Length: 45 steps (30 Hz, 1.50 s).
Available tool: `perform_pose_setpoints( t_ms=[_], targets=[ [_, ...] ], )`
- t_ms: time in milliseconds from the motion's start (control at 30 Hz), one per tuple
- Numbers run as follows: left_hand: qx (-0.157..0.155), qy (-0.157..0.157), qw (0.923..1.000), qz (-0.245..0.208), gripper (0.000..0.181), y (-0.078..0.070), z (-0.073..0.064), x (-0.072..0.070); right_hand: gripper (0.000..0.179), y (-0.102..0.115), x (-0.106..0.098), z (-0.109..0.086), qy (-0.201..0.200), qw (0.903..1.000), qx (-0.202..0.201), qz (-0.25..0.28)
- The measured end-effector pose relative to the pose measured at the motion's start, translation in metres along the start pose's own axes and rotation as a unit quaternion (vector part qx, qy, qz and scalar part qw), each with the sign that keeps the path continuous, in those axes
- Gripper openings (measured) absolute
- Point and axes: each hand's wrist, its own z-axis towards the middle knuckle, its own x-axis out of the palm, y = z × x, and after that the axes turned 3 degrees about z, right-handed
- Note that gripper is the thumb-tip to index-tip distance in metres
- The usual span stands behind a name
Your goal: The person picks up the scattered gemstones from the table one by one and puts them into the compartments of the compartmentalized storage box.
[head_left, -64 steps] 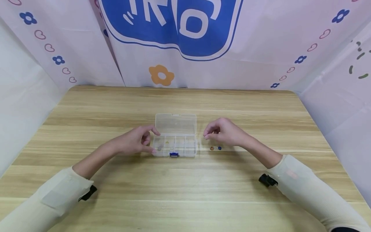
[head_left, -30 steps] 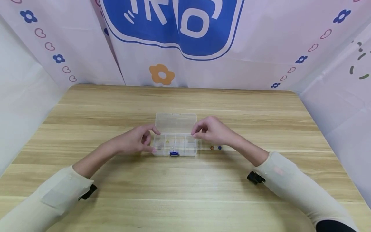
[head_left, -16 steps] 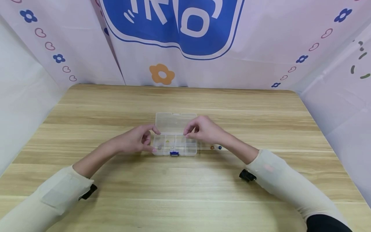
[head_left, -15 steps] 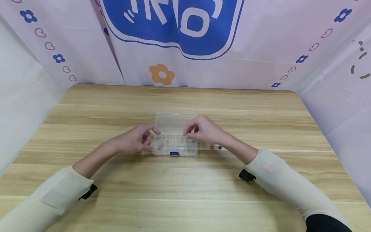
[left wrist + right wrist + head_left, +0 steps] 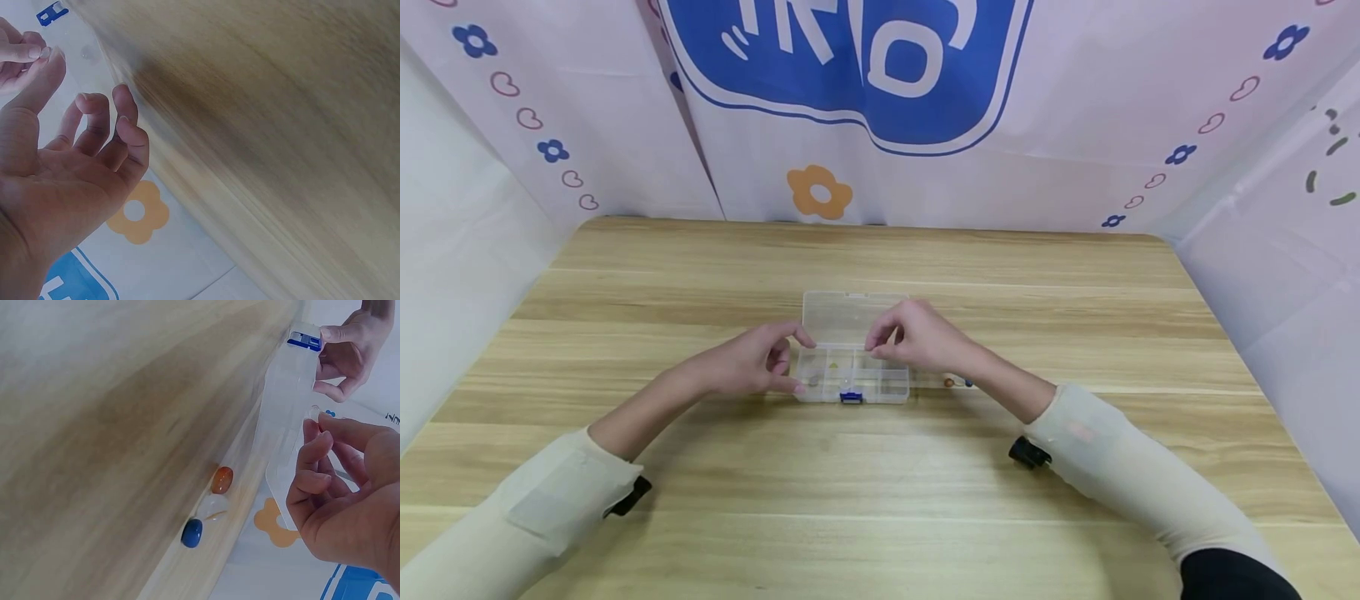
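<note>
A clear plastic compartment box [image 5: 892, 386] lies on the table, its lid [image 5: 835, 318] swung back and its blue latch [image 5: 851, 398] toward me. My left hand [image 5: 751, 362] holds the box's left end, index finger at the back corner and thumb at the front one. Between right thumb and index finger I pinch a small clear bead [image 5: 314, 413]; this right hand [image 5: 925, 337] is over the back row of compartments, right of the middle. A small yellow piece [image 5: 833, 366] sits in a back compartment, and a pale bead [image 5: 813, 381] lies at the left.
To the right of the box, an orange-brown bead [image 5: 222, 480], a clear bead [image 5: 214, 507] and a dark blue bead [image 5: 192, 533] lie in a row on the wooden table [image 5: 850, 500]. A printed cloth [image 5: 1037, 192] hangs behind the table's back edge.
My right hand has moved left with the clear bead, from beside the box to above its back compartments. The left hand has stayed at the box's left end.
</note>
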Motion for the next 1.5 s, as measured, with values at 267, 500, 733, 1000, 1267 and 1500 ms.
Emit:
perform_pose_setpoints(
  t_ms=[267,500,733,1000,1267,1500],
  targets=[
    [-0.002,0.002,1.0000,-0.002,0.049,0.000,0.000,0.000,0.005,0.000,0.000,0.001,-0.003,1.0000,0.008,-0.002],
    [-0.002,0.002,1.0000,-0.006,0.050,0.000,-0.001,0.001,0.004,0.000,-0.003,-0.003,-0.006,0.9999,0.011,0.011],
    [-0.007,0.001,1.0000,-0.002,0.051,-0.002,-0.001,0.001,0.004,-0.005,-0.010,-0.011,-0.016,0.9996,0.022,0.012],
    [-0.011,0.002,0.9999,-0.004,0.052,-0.003,-0.002,0.001,0.005,-0.014,-0.023,-0.029,-0.031,0.9991,0.027,0.011],
    [-0.007,0.002,1.0000,-0.003,0.051,-0.003,-0.001,0.001,0.006,-0.029,-0.032,-0.042,-0.028,0.9992,0.025,0.017],
    [-0.009,0.003,0.9999,-0.009,0.051,-0.003,-0.001,0.001,0.005,-0.040,-0.037,-0.052,-0.009,0.9995,0.030,0.003]
  ],
)
